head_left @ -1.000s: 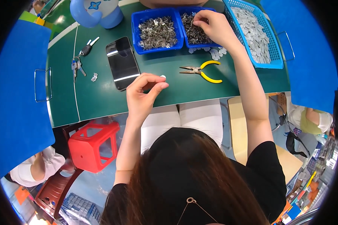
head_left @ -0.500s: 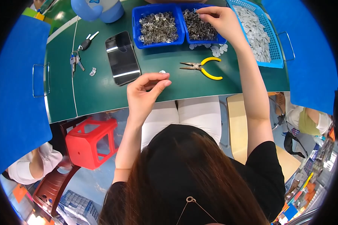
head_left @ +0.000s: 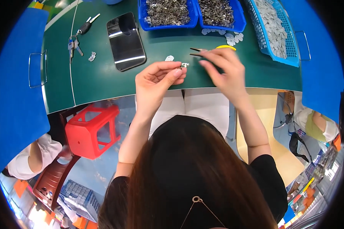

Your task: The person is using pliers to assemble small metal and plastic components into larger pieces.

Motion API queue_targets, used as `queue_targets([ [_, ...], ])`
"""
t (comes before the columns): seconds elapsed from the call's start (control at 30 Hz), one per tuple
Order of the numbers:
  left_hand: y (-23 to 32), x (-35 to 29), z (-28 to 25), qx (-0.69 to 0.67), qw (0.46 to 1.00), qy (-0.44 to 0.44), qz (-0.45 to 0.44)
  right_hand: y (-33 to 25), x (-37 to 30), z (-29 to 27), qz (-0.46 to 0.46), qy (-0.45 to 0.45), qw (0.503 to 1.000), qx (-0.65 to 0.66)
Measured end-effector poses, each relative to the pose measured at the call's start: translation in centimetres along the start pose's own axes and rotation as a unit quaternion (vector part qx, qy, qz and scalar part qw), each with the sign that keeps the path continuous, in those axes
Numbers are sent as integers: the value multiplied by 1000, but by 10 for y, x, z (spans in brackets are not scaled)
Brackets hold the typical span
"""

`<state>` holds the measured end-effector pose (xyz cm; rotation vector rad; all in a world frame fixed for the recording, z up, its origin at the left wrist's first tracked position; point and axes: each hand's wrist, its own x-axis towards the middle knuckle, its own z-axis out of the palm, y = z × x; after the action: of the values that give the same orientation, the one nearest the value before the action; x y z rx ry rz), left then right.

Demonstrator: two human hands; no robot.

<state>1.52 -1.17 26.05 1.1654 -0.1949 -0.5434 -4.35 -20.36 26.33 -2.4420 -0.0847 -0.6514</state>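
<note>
My left hand (head_left: 158,80) is closed in a pinch above the near part of the green table. From its fingertips sticks a small shiny metal piece (head_left: 185,65); its exact kind is too small to make out. Close by on the right, my right hand (head_left: 226,72) has thumb and fingers apart, slightly blurred, with nothing visible between them. Partly behind its fingers lie pliers (head_left: 195,54) with yellow handles; most of the handles are hidden. A small white flat piece (head_left: 169,58) rests on the table just beyond my left hand.
Two blue bins (head_left: 198,23) of small metal parts stand at the back, with white pieces (head_left: 231,38) before them. A light blue basket (head_left: 290,49) of white pieces is at right. A phone (head_left: 126,42), keys (head_left: 77,40) and a clear scrap (head_left: 92,56) lie left.
My right hand has come back from the right-hand metal-parts bin to beside my left hand, over the pliers. A metal piece now shows at my left fingertips. The view has shifted slightly.
</note>
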Motion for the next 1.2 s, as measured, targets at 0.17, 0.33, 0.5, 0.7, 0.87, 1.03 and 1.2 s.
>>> queue_targets([
  [0.17, 3, -4, -3, -37, 999, 7, -25, 12, -10, -31, 58, -106, 979, -163],
  [0.33, 2, -2, -2, -33, 999, 5, 17, 17, -3, -38, 15, -148, 971, -188],
  [0.5, 2, -2, -3, -34, 998, 44, 35, 25, -4, -32, -7, -132, 972, -194],
  [0.7, 2, -2, -5, -37, 997, 64, 7, 30, -10, -17, -45, -36, 978, -199],
  [0.87, 1, -1, -10, -128, 990, 37, -56, 30, -13, -17, -40, -18, 979, -197],
  [1.03, 2, 1, -12, -186, 979, 18, -82, 27, -18, -18, 5, 9, 994, -107],
  [1.2, -7, 0, -5, -148, 988, 13, -41, 7, -16, -17, 200, -38, 946, 251],
])
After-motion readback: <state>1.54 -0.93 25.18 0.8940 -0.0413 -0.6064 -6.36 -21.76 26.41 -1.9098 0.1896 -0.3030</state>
